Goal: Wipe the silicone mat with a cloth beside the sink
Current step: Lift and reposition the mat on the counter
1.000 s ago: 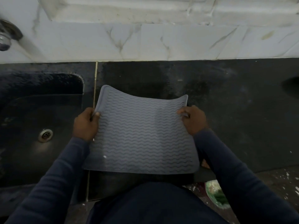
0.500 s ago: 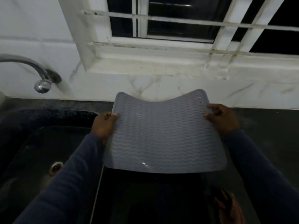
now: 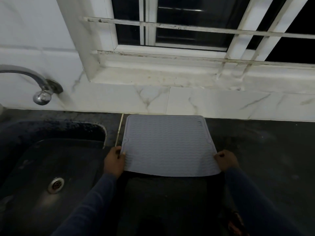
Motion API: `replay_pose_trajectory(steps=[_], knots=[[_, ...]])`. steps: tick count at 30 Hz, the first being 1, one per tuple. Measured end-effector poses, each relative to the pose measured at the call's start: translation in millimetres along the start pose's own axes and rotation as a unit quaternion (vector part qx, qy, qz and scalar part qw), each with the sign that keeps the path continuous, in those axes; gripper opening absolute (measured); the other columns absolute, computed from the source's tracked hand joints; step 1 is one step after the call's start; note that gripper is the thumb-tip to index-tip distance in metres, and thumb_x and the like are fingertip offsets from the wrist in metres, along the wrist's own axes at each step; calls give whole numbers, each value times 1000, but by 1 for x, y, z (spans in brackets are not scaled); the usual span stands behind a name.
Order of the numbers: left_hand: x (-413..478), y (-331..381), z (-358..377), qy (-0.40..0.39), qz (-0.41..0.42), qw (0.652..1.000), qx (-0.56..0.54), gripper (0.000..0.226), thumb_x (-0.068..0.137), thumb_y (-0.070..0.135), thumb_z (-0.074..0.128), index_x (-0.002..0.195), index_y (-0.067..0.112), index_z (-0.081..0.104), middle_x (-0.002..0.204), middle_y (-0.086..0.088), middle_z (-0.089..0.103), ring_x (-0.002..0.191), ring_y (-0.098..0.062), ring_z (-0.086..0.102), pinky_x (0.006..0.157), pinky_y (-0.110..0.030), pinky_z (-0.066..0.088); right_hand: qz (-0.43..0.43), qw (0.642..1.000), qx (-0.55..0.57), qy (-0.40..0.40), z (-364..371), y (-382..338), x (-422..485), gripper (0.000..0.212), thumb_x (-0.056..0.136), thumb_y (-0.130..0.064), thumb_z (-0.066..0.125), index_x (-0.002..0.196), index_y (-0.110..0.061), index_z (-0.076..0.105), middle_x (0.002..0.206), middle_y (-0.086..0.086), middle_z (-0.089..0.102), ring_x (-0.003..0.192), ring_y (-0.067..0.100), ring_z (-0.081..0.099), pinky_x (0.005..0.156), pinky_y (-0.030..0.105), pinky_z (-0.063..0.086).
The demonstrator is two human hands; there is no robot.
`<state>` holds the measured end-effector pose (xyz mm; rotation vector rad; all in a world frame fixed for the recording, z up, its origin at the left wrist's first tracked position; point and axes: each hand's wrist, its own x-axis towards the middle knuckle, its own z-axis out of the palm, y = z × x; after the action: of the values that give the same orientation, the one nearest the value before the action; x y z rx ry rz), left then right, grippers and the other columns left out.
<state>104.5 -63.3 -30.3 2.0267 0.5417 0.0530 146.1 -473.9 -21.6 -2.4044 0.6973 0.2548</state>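
Silicone mat (image 3: 167, 143) is pinched at its near corners by left hand (image 3: 113, 162) and right hand (image 3: 225, 161), laid on counter (image 3: 259, 150) just beside sink (image 3: 51, 159); near edge looks unsupported, so slippage is risked if released early; no cloth is seen

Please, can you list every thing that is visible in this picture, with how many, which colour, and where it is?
silicone mat: one, grey with a wavy pattern, on the counter right of the sink, far edge at the wall, held at both near sides
sink: one, dark, left of the mat
drain: one, metallic, in the sink bottom
tap: one, chrome, on the wall above the sink
counter: one, black, under and right of the mat
wall tiles: several, white marbled, behind the counter
window: one, white frame and bars, dark panes, above the tiles
cloth: none visible
left hand: one, gripping the mat's left edge, dark blue sleeve
right hand: one, gripping the mat's right edge, dark blue sleeve
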Motion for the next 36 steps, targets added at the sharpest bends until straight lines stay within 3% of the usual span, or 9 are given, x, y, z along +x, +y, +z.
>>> replay_pose_trajectory(steps=[4,14,20,24,27,29,31,33,36], knots=[[-8,-2,1,33,3,999,43,28,91,14,61,117,2,59,113,-19,66,101,-30,62,87,-31,42,4,1000,21,11,2,13,-2,33,92,-31,64,78,-1,67,83,18,63,84,33,62,73,35,44],[0,-8,-4,-5,-6,998,66,39,90,14,63,126,0,54,118,-23,62,102,-34,61,87,-34,45,4,999,37,0,-2,15,-15,39,91,-34,64,64,-7,58,74,15,60,78,32,59,69,34,41],[4,-12,-8,-28,16,992,124,43,92,16,60,131,3,49,114,-25,63,101,-37,61,86,-37,46,6,999,-20,-38,-2,17,-14,34,93,-39,60,79,-8,59,89,16,63,81,30,57,73,35,45],[10,-6,-12,-44,10,969,241,43,94,34,56,131,12,49,120,-22,59,105,-41,57,85,-43,46,17,997,-75,-30,-4,9,-17,31,90,-44,63,93,-12,60,104,14,64,95,34,60,81,38,46],[10,2,-8,-1,155,943,294,53,92,50,48,127,11,55,123,-19,54,110,-39,54,87,-46,46,-85,988,-116,62,-1,-12,-28,45,92,-42,55,124,-11,55,125,18,57,114,38,54,92,42,44],[34,8,26,-66,263,907,323,69,89,60,36,136,12,49,139,-20,46,127,-38,44,103,-50,37,-178,977,-116,30,29,-46,-18,59,94,-48,50,140,-12,44,142,16,46,129,34,44,107,45,35],[39,18,48,-139,309,867,366,77,89,68,25,149,20,30,156,-14,22,144,-32,20,116,-52,15,-251,954,-161,-31,70,-79,-29,73,93,-60,43,152,-21,25,159,10,24,146,28,21,118,47,16],[42,25,63,-174,315,841,404,81,87,73,12,153,27,10,160,-9,-1,148,-27,0,117,-51,-2,-284,933,-215,-53,102,-103,-37,78,92,-69,30,156,-30,8,164,6,2,150,26,-2,119,52,-2],[55,26,79,-163,309,828,438,82,84,75,5,153,30,1,160,-6,-6,148,-24,-4,117,-53,-6,-272,931,-240,-32,124,-116,-23,79,89,-74,17,155,-33,0,164,6,-6,149,27,-12,116,55,-13]])
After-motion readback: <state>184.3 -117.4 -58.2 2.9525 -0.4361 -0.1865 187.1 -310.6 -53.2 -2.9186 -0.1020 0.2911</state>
